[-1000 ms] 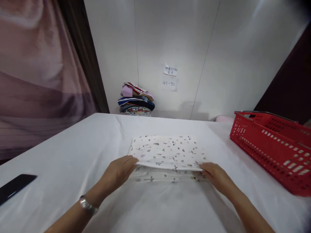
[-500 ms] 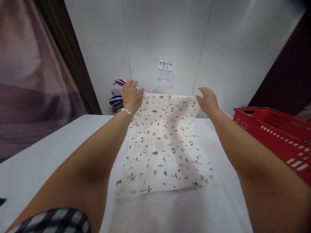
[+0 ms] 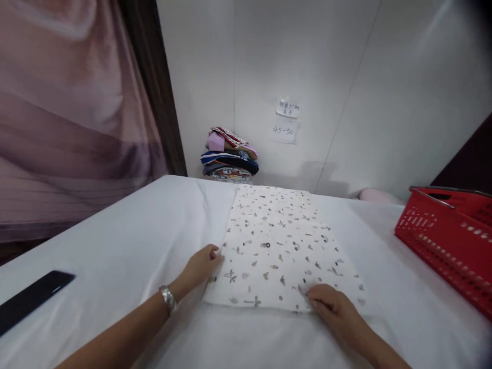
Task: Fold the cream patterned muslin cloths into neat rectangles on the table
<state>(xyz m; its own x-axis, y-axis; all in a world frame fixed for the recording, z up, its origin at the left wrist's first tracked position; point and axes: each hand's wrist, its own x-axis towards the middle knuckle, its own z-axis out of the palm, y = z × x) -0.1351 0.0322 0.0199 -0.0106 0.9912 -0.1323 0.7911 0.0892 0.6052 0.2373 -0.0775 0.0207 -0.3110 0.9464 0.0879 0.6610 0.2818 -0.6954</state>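
Note:
A white cloth printed with small palm trees and leaf shapes lies spread on the white-covered table. My left hand, with a silver bracelet at the wrist, has its fingers curled on the cloth's left edge, pinching it. Near the front edge, right of the middle, my right hand is closed, with a bit of the cloth gathered between thumb and fingers. The far end of the cloth reaches the table's back edge.
A red plastic basket stands at the right. Folded fabrics are stacked by the back wall. At the left lies a dark phone-like slab. Two paper notes are on the wall, and a pink curtain hangs at left.
Both hands have moved from the cloth's raised far corners down to its near part. The cloth's far end now lies flat on the table. The view has shifted left.

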